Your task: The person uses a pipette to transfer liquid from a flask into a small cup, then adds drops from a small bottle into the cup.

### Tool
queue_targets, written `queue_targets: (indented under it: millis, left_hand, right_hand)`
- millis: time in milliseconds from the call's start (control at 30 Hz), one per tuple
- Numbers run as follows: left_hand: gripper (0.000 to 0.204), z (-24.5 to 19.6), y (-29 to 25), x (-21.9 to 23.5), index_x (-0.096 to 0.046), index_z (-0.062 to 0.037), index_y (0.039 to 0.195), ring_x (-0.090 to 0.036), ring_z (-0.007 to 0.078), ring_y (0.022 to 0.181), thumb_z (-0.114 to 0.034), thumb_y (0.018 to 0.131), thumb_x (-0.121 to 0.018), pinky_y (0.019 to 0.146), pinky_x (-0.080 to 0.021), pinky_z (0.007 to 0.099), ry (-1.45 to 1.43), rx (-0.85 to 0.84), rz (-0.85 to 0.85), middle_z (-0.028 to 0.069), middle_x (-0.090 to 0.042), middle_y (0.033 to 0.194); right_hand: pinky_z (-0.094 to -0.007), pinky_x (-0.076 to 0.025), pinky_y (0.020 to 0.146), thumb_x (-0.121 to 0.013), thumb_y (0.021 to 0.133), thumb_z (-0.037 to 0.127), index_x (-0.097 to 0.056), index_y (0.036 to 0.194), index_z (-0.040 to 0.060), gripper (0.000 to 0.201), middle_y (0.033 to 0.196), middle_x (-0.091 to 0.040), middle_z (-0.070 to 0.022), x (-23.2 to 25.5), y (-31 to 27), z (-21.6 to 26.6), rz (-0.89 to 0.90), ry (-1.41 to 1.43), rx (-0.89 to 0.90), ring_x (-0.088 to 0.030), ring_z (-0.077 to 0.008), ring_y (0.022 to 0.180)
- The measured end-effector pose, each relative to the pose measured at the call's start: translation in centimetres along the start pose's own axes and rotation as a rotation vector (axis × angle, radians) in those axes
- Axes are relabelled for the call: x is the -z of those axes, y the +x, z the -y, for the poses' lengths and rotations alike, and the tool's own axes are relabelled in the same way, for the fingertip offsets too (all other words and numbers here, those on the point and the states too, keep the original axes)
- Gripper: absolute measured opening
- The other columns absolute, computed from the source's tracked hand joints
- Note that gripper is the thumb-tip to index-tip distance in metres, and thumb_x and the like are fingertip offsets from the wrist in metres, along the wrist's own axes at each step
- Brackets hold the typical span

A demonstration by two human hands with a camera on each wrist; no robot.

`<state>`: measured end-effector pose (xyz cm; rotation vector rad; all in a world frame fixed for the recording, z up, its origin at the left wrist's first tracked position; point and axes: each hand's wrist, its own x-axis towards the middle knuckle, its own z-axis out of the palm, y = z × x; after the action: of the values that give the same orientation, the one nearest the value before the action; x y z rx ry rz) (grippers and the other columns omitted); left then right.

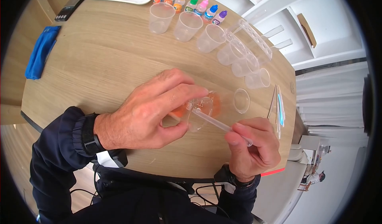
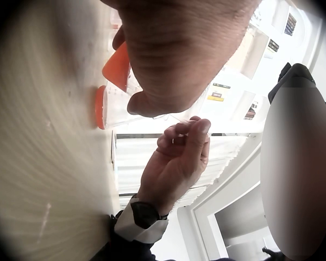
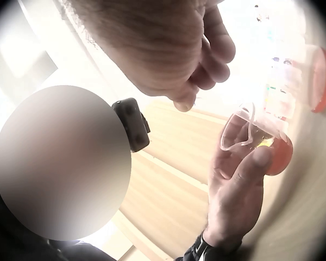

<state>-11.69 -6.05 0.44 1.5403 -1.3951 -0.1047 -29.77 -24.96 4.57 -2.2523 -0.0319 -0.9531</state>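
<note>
slim translucent dropper [image 1: 213,121], plastic by the look of it, slants leftward and away from the person, far end at the mouth of a tilted clear cup [image 1: 195,125] with orange liquid [image 2: 117,69]. Right hand [image 1: 256,148] pinches its near end, left hand [image 1: 147,110] grips the cup, above the wood-grain table [image 1: 99,61]

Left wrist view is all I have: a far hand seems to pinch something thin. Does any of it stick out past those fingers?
Observer: Yes, in the head view one end of a clear tube pokes out beyond the right hand.
Visitor: Oh! Any bright colours further back?
Observer: Seven small bottles with differently coloured caps stand in a row.
Visitor: And off to the person's left?
Observer: A blue cloth lies near the table's edge.
</note>
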Motion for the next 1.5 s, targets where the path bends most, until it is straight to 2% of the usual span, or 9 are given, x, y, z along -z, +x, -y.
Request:
queue_targets:
  millis: [467, 567, 767, 867, 1167, 1267, 1367, 1400, 1500]
  left_hand:
    - [0.073, 0.0, 0.1, 0.0, -0.066, 0.0004, 0.144, -0.066, 0.0346, 0.106, -0.001, 0.076, -0.093, 0.087, -0.058, 0.0413, 0.006, -0.010, -0.011, 0.0208, -0.064, 0.128]
    - [0.072, 0.1, 0.1, 0.0, -0.067, 0.0005, 0.143, -0.066, 0.0345, 0.106, -0.001, 0.076, -0.093, 0.087, -0.058, 0.0413, 0.015, -0.016, -0.014, 0.0205, -0.064, 0.127]
    - [0.069, 0.2, 0.1, 0.1, -0.067, 0.0010, 0.142, -0.066, 0.0346, 0.105, 0.000, 0.077, -0.091, 0.088, -0.058, 0.0414, 0.024, 0.009, -0.033, 0.0197, -0.065, 0.126]
    - [0.070, 0.2, 0.1, 0.0, -0.067, 0.0010, 0.142, -0.066, 0.0348, 0.106, 0.000, 0.076, -0.091, 0.088, -0.057, 0.0413, 0.027, 0.011, -0.032, 0.0197, -0.065, 0.127]
    - [0.070, 0.1, 0.1, 0.0, -0.067, 0.0002, 0.142, -0.066, 0.0350, 0.108, 0.000, 0.076, -0.091, 0.090, -0.057, 0.0415, 0.011, 0.035, -0.017, 0.0192, -0.065, 0.127]
    - [0.071, 0.2, 0.1, 0.0, -0.067, 0.0002, 0.142, -0.066, 0.0349, 0.108, 0.000, 0.076, -0.091, 0.090, -0.057, 0.0414, 0.023, 0.025, -0.022, 0.0192, -0.065, 0.127]
    - [0.070, 0.2, 0.1, 0.0, -0.067, 0.0004, 0.142, -0.066, 0.0348, 0.108, 0.000, 0.076, -0.091, 0.089, -0.057, 0.0413, 0.023, 0.015, -0.026, 0.0194, -0.065, 0.127]
    - [0.070, 0.2, 0.1, 0.1, -0.067, 0.0006, 0.142, -0.066, 0.0348, 0.108, 0.000, 0.076, -0.091, 0.089, -0.057, 0.0412, 0.022, 0.012, -0.029, 0.0195, -0.065, 0.126]
    - [0.070, 0.2, 0.1, 0.0, -0.067, 0.0012, 0.142, -0.066, 0.0347, 0.107, 0.000, 0.076, -0.091, 0.088, -0.058, 0.0410, 0.019, 0.005, -0.032, 0.0198, -0.065, 0.126]
  right_hand:
    - [-0.0314, -0.058, 0.069, -0.104, 0.069, 0.005, -0.080, 0.112, -0.0023, 0.049, 0.096, -0.079, -0.0183, 0.3, -0.1, -0.1, 0.024, 0.058, -0.090, -0.075, -0.0245, 0.084]
    - [-0.0296, -0.055, 0.065, -0.102, 0.078, 0.016, -0.080, 0.110, -0.0009, 0.042, 0.097, -0.078, -0.0168, 1.2, -0.3, -0.3, -0.030, 0.075, -0.077, -0.073, -0.0235, 0.081]
    - [-0.0273, -0.043, 0.056, -0.082, 0.101, 0.044, -0.075, 0.108, 0.0000, 0.045, 0.087, -0.068, -0.0131, 5.3, 0.2, -0.9, -0.412, 0.149, -0.096, -0.061, -0.0187, 0.067]
    - [-0.0288, -0.043, 0.055, -0.078, 0.103, 0.045, -0.074, 0.109, -0.0017, 0.047, 0.084, -0.064, -0.0135, 6.3, 0.5, -1.7, -0.505, 0.036, -0.097, -0.056, -0.0178, 0.064]
    - [-0.0303, -0.047, 0.057, -0.084, 0.099, 0.021, -0.072, 0.100, -0.0032, 0.027, 0.085, -0.065, -0.0149, 5.2, 0.0, -1.8, -0.434, -0.075, -0.072, -0.059, -0.0196, 0.066]
    - [-0.0302, -0.045, 0.055, -0.080, 0.102, 0.024, -0.071, 0.102, -0.0026, 0.028, 0.082, -0.063, -0.0144, 5.4, 0.2, -2.1, -0.423, -0.062, -0.041, -0.058, -0.0194, 0.065]
    - [-0.0300, -0.043, 0.054, -0.074, 0.105, 0.028, -0.071, 0.107, -0.0014, 0.030, 0.080, -0.062, -0.0134, 5.8, 0.3, -2.0, -0.536, -0.015, -0.014, -0.056, -0.0193, 0.064]
    - [-0.0301, -0.041, 0.054, -0.072, 0.107, 0.036, -0.071, 0.112, 0.0004, 0.036, 0.080, -0.061, -0.0126, 6.2, 0.1, -1.9, -0.532, -0.033, -0.006, -0.056, -0.0199, 0.064]
    - [-0.0316, -0.042, 0.057, -0.073, 0.107, 0.043, -0.071, 0.115, 0.0026, 0.041, 0.080, -0.061, -0.0128, 5.4, -0.1, -1.0, -0.426, 0.022, 0.024, -0.057, -0.0204, 0.066]
